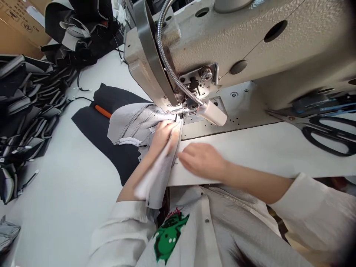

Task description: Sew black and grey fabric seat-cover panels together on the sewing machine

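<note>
Light grey mesh fabric (128, 122) with dark seam lines lies bunched at the needle area of a sewing machine (191, 92). A long strip (162, 174) of the same grey fabric hangs down over the table edge. My left hand (161, 138) is closed on the grey fabric just in front of the presser foot, its fingertips partly hidden by the cloth. Close to the strip's right edge is my right hand (204, 160), slightly blurred, with its fingers curled together; what is in them, if anything, cannot be made out. Beneath the mesh spreads a black fabric panel (108, 155) with an orange strip (102, 111).
Black-handled scissors (319, 128) lie at the right on the machine bed and table. Stacks of black and grey cut pieces (30, 100) fill the left side, with a cardboard box (22, 26) behind. A white lamp head (213, 112) on a flexible metal neck hangs beside the needle.
</note>
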`<state>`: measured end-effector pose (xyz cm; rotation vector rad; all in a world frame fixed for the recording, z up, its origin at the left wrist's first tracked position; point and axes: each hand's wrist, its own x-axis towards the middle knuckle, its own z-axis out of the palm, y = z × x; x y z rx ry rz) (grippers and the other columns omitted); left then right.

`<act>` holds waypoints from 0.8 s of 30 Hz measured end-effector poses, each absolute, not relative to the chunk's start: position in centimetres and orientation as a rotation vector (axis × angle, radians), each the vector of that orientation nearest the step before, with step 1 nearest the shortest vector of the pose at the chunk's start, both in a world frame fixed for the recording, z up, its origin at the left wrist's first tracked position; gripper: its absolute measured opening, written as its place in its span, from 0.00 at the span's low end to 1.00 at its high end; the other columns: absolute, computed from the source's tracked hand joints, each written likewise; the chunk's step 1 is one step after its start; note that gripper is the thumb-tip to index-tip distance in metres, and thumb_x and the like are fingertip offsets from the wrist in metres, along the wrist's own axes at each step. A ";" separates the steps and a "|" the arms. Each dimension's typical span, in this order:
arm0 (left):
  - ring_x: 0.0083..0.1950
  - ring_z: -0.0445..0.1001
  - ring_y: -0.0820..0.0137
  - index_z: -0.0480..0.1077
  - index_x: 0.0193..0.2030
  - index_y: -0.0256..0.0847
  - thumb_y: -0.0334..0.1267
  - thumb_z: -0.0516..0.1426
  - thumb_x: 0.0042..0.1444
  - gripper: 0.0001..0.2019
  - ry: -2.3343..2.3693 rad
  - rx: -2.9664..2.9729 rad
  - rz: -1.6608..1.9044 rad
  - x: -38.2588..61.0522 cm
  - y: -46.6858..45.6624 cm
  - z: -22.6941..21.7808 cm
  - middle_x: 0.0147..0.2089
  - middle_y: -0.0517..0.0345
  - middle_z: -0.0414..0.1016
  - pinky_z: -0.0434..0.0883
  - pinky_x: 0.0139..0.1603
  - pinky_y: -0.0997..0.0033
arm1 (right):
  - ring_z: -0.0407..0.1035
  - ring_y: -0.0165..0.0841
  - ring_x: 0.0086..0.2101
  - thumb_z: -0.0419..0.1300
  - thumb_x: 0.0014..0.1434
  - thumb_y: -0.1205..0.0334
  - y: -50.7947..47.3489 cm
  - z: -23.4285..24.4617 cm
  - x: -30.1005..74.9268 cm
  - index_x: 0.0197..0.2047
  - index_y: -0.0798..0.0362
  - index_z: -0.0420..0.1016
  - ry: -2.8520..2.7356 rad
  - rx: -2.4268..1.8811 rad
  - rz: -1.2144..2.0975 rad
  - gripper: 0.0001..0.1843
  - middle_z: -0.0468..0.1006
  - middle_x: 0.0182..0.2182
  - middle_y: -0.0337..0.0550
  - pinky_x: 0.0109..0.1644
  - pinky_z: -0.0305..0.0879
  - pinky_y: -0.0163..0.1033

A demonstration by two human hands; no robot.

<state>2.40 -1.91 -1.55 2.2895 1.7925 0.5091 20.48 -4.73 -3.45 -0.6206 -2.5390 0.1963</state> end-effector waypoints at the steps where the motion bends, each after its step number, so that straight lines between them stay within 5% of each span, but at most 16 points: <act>1: 0.53 0.68 0.64 0.71 0.50 0.39 0.42 0.43 0.65 0.19 1.740 2.220 0.650 1.8 -2.0 -1.5 0.49 0.51 0.73 0.65 0.58 0.62 | 0.69 0.34 0.39 0.48 0.65 0.65 -6.3 -4.0 20.3 0.44 0.57 0.75 -2.491 -0.466 0.197 0.15 0.77 0.37 0.47 0.39 0.61 0.38; 4: 0.56 0.70 0.65 0.71 0.50 0.38 0.46 0.42 0.66 0.22 1.629 2.042 0.773 0.6 -3.3 0.2 0.51 0.52 0.75 0.65 0.61 0.63 | 0.56 0.40 0.59 0.49 0.65 0.62 -10.7 -5.6 19.1 0.60 0.60 0.65 -2.502 -0.226 0.180 0.22 0.65 0.59 0.51 0.60 0.56 0.47; 7: 0.58 0.70 0.64 0.70 0.55 0.39 0.50 0.42 0.66 0.24 1.546 2.035 0.540 0.3 -5.0 2.9 0.55 0.53 0.74 0.65 0.62 0.64 | 0.45 0.43 0.64 0.48 0.66 0.61 -12.5 -6.4 16.9 0.66 0.59 0.55 -2.602 -0.269 0.117 0.27 0.51 0.67 0.49 0.65 0.48 0.56; 13: 0.63 0.64 0.61 0.62 0.62 0.36 0.47 0.41 0.67 0.24 1.442 2.367 0.135 0.8 -6.1 3.5 0.64 0.49 0.63 0.64 0.63 0.60 | 0.62 0.46 0.55 0.45 0.65 0.67 -11.2 -6.1 11.1 0.57 0.63 0.66 -2.699 -0.279 0.054 0.20 0.70 0.54 0.56 0.61 0.54 0.56; 19: 0.68 0.55 0.56 0.56 0.65 0.35 0.40 0.44 0.65 0.23 1.457 2.642 -0.153 0.4 -6.4 0.7 0.68 0.45 0.55 0.60 0.62 0.52 | 0.67 0.45 0.50 0.42 0.63 0.74 -11.2 -5.4 10.4 0.58 0.64 0.66 -2.799 -0.262 -0.036 0.23 0.72 0.52 0.57 0.56 0.60 0.53; 24: 0.67 0.56 0.62 0.53 0.67 0.36 0.41 0.39 0.67 0.24 1.417 2.546 -0.033 -0.7 -5.8 0.7 0.68 0.47 0.57 0.58 0.64 0.57 | 0.66 0.47 0.51 0.46 0.66 0.65 -10.9 -4.7 10.8 0.52 0.63 0.70 -2.781 -0.205 0.080 0.18 0.72 0.50 0.62 0.55 0.60 0.57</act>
